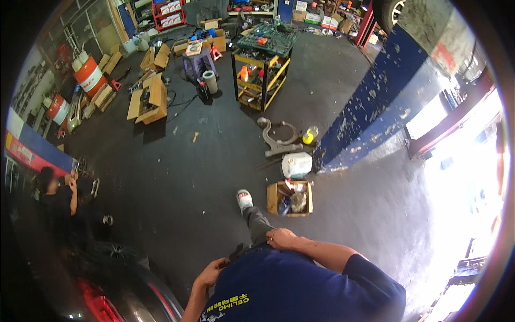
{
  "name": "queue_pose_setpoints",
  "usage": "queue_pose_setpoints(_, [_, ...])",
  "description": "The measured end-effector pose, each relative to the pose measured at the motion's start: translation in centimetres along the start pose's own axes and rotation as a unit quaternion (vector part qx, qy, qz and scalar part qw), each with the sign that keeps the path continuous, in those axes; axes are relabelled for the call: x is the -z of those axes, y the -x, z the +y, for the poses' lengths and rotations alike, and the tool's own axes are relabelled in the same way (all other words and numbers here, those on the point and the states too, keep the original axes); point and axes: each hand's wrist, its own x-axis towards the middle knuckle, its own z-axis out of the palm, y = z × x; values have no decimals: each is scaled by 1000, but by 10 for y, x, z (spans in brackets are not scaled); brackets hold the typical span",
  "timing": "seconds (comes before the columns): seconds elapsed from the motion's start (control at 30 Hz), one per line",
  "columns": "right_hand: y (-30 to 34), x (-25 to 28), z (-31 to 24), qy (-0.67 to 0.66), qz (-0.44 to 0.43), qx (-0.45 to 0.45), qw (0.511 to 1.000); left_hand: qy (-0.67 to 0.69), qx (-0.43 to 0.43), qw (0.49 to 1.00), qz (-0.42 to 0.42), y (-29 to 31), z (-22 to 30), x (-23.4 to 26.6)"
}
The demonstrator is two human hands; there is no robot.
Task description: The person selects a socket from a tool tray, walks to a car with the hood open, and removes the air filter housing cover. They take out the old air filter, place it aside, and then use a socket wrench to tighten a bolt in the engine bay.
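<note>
My right hand (282, 239) is at the front of my waist, its fingers curled in against the dark trousers (258, 228) below the shirt hem. What it grips, if anything, is hidden. Beside my left hip, my left hand (213, 272) has its fingers bent and pressed together at the edge of my navy shirt (300, 284). Anything between those fingertips is too small to make out. One foot in a white slipper (244, 199) is stretched forward on the dark floor.
Right of my foot stand an open carton (273, 199), a white jug (296, 165) and a metal control arm (278, 144). A blue pillar (370, 102) rises at right. Ahead is a tool cart (263, 80). A person (59, 198) crouches at left, near a car (126, 284).
</note>
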Motion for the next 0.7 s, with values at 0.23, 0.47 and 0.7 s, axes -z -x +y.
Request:
queue_pose_setpoints(0.23, [-211,124,22,7,7,92,996,-237,-38,935,262,-123,124,99])
queue_pose_setpoints(0.47, [-322,261,35,-37,-102,70,992,-234,-43,959,157,-240,258,188])
queue_pose_setpoints(0.7, [-386,357,133,-203,91,-199,955,-249,-14,966,66,-386,414,294])
